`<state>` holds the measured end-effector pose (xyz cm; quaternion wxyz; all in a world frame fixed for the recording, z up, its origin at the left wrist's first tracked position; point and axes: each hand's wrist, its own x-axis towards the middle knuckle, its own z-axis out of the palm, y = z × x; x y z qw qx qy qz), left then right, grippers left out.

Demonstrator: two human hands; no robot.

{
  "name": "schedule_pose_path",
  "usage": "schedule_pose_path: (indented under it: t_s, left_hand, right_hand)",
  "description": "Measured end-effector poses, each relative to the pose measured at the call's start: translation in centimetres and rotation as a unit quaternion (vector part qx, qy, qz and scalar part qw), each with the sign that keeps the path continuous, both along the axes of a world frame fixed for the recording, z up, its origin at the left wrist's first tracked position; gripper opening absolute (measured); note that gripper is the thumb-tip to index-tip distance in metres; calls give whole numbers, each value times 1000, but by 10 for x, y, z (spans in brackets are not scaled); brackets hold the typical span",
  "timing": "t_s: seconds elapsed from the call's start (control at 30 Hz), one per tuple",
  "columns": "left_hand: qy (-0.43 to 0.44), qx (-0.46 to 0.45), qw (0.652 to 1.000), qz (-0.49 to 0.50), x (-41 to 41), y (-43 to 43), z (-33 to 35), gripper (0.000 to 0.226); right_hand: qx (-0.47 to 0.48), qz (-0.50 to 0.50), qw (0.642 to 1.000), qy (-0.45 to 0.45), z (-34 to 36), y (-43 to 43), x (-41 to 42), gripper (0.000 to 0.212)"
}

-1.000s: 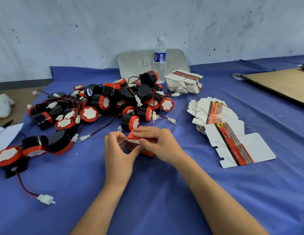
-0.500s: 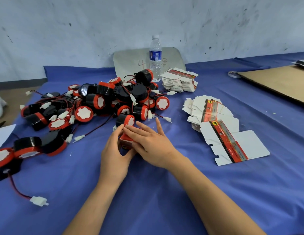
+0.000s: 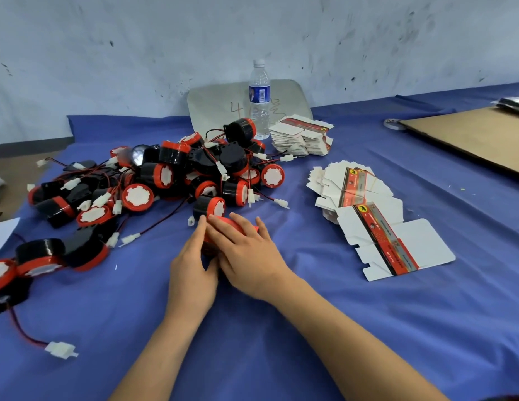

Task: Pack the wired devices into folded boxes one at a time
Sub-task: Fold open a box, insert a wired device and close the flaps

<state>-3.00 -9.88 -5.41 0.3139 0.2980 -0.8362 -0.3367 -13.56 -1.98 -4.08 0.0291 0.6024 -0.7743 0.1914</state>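
A small red folded box [image 3: 224,220] stands on the blue cloth at the centre, mostly covered by my hands. My right hand [image 3: 249,253] lies flat on its top with straight fingers, pressing down. My left hand [image 3: 191,270] holds the box's left side, fingers along it and thumb at the near side. Just behind lies a pile of black and red wired devices [image 3: 194,175] with white connectors. Unfolded box blanks [image 3: 394,244] lie to the right in front of a fanned stack [image 3: 351,183].
More devices [image 3: 41,256] lie at the left edge, one trailing a wire with a white connector [image 3: 61,350]. At the back stand a water bottle [image 3: 259,99] and another blank stack [image 3: 304,137]. A cardboard sheet [image 3: 478,137] and tape roll [image 3: 393,124] are far right.
My right hand has gone from pinching the box's top flap to lying flat over it. The left hand moved from the front to the box's left side.
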Motion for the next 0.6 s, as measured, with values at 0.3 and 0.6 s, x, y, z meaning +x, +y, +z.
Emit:
schedule_pose_path:
  t_s: [0.3, 0.6]
  left_hand:
    - [127, 125, 982, -64, -2, 7, 14, 56]
    - [152, 183, 969, -69, -2, 12, 16, 61]
  right_hand:
    - [-208, -119, 896, -375, 3, 9, -15, 45]
    - [-182, -15, 743, -644, 15, 21, -19, 52]
